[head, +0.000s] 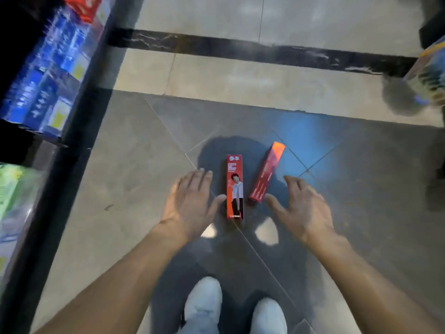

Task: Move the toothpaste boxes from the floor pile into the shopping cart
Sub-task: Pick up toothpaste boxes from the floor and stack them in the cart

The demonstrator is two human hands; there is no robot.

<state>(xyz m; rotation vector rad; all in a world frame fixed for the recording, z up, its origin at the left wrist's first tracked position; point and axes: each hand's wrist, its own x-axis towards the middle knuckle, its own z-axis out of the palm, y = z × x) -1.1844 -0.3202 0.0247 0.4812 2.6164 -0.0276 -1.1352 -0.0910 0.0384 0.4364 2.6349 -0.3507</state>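
With spread, empty fingers, the left hand [190, 203] and right hand [304, 204] flank two toothpaste boxes [234, 186] on the floor [125, 189], seemingly mid-pickup, so each must next close on a box.

place: shop aisle | evidence: stocked shelf [45, 75] of packaged goods at left | tiled floor [240, 75]

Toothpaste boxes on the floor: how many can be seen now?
2. One red box with a person's picture lies flat beside the left hand. The other red box lies tilted, near the right hand. No cart is visible.
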